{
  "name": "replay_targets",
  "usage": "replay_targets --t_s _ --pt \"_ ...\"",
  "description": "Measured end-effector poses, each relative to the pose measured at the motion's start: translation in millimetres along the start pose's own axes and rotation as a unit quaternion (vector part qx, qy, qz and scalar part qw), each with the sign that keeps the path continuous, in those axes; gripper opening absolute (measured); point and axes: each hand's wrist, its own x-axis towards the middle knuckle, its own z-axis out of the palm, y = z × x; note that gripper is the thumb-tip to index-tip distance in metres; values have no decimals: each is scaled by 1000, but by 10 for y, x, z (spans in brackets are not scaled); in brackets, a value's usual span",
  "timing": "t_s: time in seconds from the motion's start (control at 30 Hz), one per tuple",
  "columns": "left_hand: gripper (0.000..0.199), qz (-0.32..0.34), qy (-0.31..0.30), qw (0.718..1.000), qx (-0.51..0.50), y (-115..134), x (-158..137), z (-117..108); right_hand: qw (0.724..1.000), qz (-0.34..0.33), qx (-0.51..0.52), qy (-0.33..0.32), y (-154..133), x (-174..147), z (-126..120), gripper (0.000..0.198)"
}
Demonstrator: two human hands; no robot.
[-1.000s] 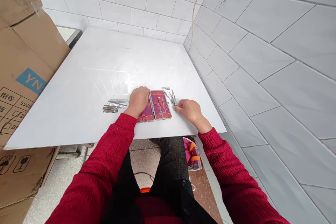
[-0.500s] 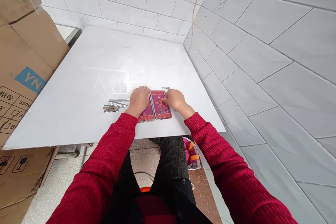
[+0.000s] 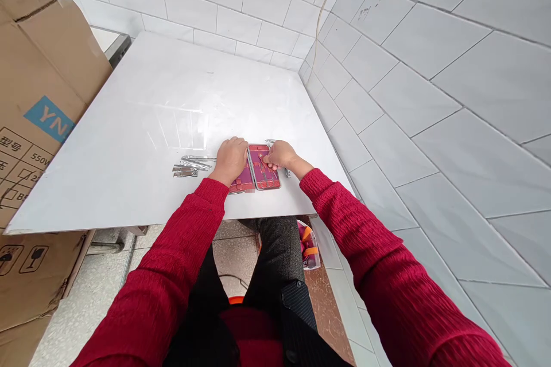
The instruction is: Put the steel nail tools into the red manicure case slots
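Note:
An open manicure case (image 3: 267, 184) with a purple and red lining lies near the front edge of the white table. My left hand (image 3: 231, 160) covers much of its left half, with the fingers curled over the far edge. Over the right half, my right hand (image 3: 282, 155) has its fingers pinched together at the tools in the lining; whatever is between the fingertips is too small to make out. Scissors (image 3: 263, 172) sit in that half, partly hidden. Left of the case lie nail clippers (image 3: 185, 171) and several slim metal tools (image 3: 196, 164).
Small metal pieces (image 3: 288, 172) lie right of the case, beside my right wrist. Large cardboard boxes (image 3: 55, 69) stand along the table's left side. A tiled wall (image 3: 387, 80) rises on the right. Below the table is a clear tub (image 3: 312, 246) with pink and orange contents.
My right hand has moved slightly left, further over the case's right half. A metal piece right of the case now shows. My left hand stays on the case; the view has shifted a little.

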Motion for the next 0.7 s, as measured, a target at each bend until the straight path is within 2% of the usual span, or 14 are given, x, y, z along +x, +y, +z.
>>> replay_targets --t_s 0.07,0.23,0.47,0.57,0.7 --pt "27 2 -2 1000 4 5 1 -5 999 -5 30 11 57 -8 31 29" --pt "25 7 -9 1000 18 5 10 -11 998 -19 25 62 91 104 64 29" --pt "23 3 -12 1000 7 2 18 -1 989 -6 -6 145 165 405 -226 25" --pt "24 2 -13 1000 8 2 22 5 990 12 -24 139 282 452 -313 27" --pt "24 4 -14 1000 14 1 26 6 994 23 -22 102 377 393 -271 26"
